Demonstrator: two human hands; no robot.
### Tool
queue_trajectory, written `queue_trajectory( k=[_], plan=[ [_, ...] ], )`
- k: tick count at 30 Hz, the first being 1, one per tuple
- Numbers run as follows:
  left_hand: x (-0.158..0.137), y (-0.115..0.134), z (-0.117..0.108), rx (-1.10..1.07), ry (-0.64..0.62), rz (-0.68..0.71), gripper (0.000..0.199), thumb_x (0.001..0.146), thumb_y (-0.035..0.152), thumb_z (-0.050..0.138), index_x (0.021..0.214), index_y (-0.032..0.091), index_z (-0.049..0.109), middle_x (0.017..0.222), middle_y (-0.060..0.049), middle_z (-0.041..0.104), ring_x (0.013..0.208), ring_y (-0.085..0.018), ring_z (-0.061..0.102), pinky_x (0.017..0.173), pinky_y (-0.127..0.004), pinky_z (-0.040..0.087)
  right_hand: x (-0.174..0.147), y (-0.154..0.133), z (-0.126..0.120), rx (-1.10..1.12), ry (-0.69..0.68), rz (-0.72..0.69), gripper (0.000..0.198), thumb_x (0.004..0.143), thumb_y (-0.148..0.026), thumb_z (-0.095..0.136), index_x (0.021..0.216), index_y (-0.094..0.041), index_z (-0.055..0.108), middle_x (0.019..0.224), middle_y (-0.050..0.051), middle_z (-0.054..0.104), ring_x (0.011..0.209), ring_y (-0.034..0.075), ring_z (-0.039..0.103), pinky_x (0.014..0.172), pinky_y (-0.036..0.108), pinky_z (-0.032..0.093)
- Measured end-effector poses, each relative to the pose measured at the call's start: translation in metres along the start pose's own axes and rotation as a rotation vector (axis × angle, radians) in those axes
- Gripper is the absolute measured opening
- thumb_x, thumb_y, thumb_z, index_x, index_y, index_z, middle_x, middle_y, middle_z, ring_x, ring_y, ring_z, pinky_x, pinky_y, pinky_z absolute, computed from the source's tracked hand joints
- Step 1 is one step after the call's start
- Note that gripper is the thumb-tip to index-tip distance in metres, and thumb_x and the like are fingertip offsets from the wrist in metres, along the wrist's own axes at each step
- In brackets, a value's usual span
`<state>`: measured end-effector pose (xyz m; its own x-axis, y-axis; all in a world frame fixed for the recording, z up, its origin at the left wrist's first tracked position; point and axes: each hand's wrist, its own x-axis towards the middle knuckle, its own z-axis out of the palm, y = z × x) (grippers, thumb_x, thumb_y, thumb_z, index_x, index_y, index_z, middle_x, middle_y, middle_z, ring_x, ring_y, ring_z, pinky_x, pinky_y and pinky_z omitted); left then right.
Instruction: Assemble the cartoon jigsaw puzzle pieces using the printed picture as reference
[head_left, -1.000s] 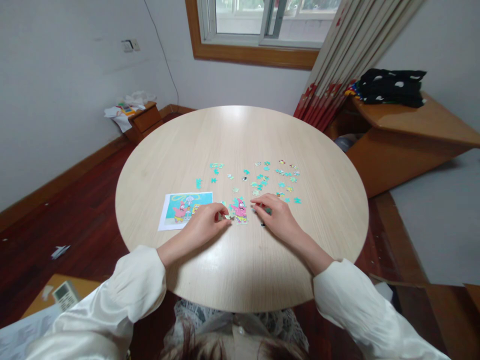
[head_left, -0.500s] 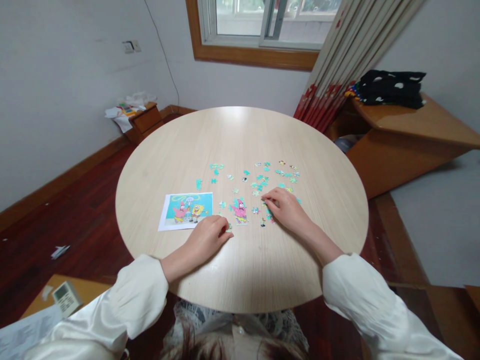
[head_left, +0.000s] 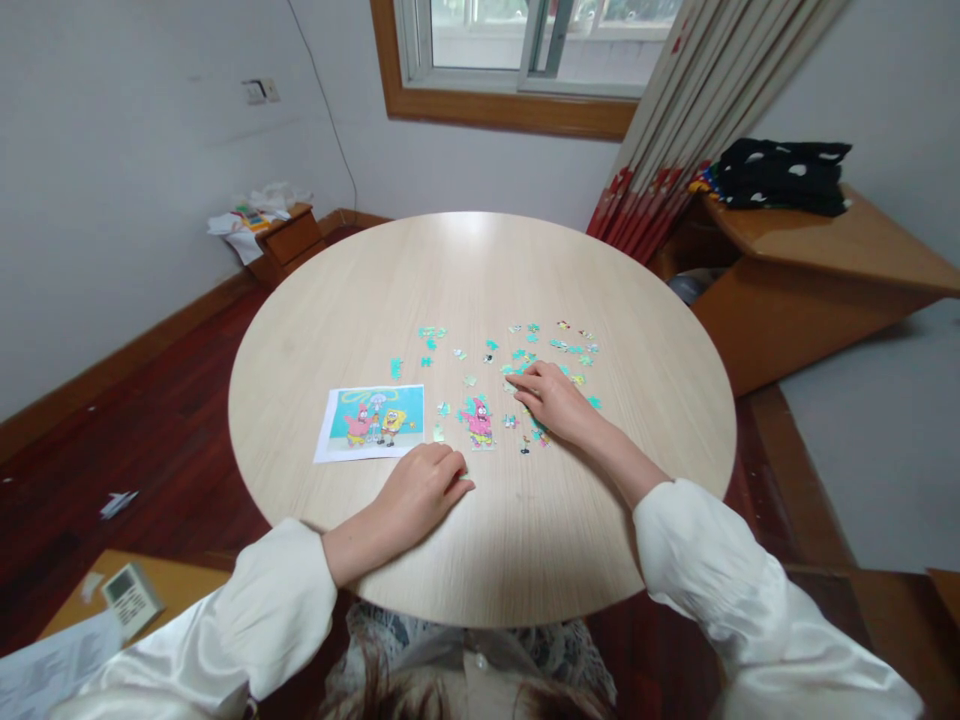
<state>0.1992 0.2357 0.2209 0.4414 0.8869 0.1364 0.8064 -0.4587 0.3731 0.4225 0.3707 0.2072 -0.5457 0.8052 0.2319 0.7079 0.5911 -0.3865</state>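
My left hand point(head_left: 421, 497) rests on the table just in front of the reference picture point(head_left: 375, 420), fingers curled together. A sliver of a pale green puzzle piece shows at its fingertips. Farther out, my right hand point(head_left: 556, 402) has its thumb and forefinger closed on a light green puzzle piece point(head_left: 509, 387), mostly covered by the fingers. Between the hands lies a joined section point(head_left: 480, 420) showing the pink starfish figure. Close around it are loose pieces, among them a pale green one point(head_left: 439, 432) and a dark one point(head_left: 525, 445).
Several turquoise pieces point(head_left: 432, 332) lie scattered across the round wooden table point(head_left: 480, 270), with more point(head_left: 574, 347) to the right. Beyond the table stand a tilted wooden cabinet point(head_left: 810, 290) with black cloth on it and a long curtain point(head_left: 697, 120).
My right hand has shifted left and slightly away from me, onto the light green piece. My left hand has drawn a little nearer and right, uncovering a pale piece beside the picture.
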Motion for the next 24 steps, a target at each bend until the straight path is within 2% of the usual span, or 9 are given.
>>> queue_trajectory(
  k=[5, 10, 17, 20, 24],
  plan=[
    [-0.001, 0.003, -0.003, 0.008, 0.046, 0.022, 0.010, 0.086, 0.021, 0.060, 0.078, 0.016, 0.057, 0.077, -0.006, 0.063, 0.074, -0.020, 0.058, 0.066, -0.031, 0.045, 0.000, 0.003, 0.001, 0.010, 0.008, 0.015, 0.024, 0.085, -0.015, 0.059, 0.105, -0.019, 0.071, 0.093, 0.010, 0.059, 0.094, 0.024, 0.055, 0.086, 0.039, 0.046],
    [0.009, -0.003, -0.019, -0.016, 0.098, -0.011, 0.010, 0.087, 0.022, 0.056, 0.079, 0.017, 0.056, 0.079, -0.005, 0.062, 0.075, -0.019, 0.056, 0.068, -0.031, 0.043, -0.002, 0.005, -0.001, 0.052, 0.017, 0.016, 0.019, 0.085, -0.017, 0.060, 0.100, -0.020, 0.070, 0.094, 0.008, 0.058, 0.093, 0.023, 0.054, 0.085, 0.039, 0.045],
    [0.075, -0.037, -0.043, -0.027, 0.057, -0.175, 0.010, 0.082, 0.021, 0.064, 0.075, 0.017, 0.057, 0.074, -0.003, 0.061, 0.067, -0.016, 0.052, 0.063, -0.028, 0.037, 0.000, 0.004, -0.006, 0.085, 0.066, 0.041, 0.008, 0.077, -0.017, 0.068, 0.084, -0.019, 0.065, 0.087, 0.006, 0.059, 0.088, 0.021, 0.055, 0.079, 0.035, 0.044],
    [0.099, -0.048, -0.042, -0.032, 0.045, -0.229, 0.012, 0.080, 0.021, 0.066, 0.073, 0.017, 0.057, 0.073, -0.003, 0.062, 0.065, -0.015, 0.051, 0.061, -0.028, 0.035, -0.002, -0.002, -0.011, 0.167, 0.087, 0.101, 0.006, 0.075, -0.018, 0.068, 0.075, -0.018, 0.062, 0.078, 0.004, 0.061, 0.077, 0.019, 0.056, 0.073, 0.033, 0.044],
    [0.112, -0.058, -0.035, -0.027, 0.028, -0.237, 0.010, 0.079, 0.021, 0.067, 0.074, 0.017, 0.059, 0.074, -0.005, 0.064, 0.067, -0.017, 0.053, 0.061, -0.029, 0.034, -0.005, -0.009, -0.014, 0.354, 0.076, 0.214, 0.009, 0.078, -0.021, 0.063, 0.069, -0.018, 0.061, 0.066, 0.001, 0.062, 0.063, 0.015, 0.055, 0.065, 0.030, 0.043]
  ],
)
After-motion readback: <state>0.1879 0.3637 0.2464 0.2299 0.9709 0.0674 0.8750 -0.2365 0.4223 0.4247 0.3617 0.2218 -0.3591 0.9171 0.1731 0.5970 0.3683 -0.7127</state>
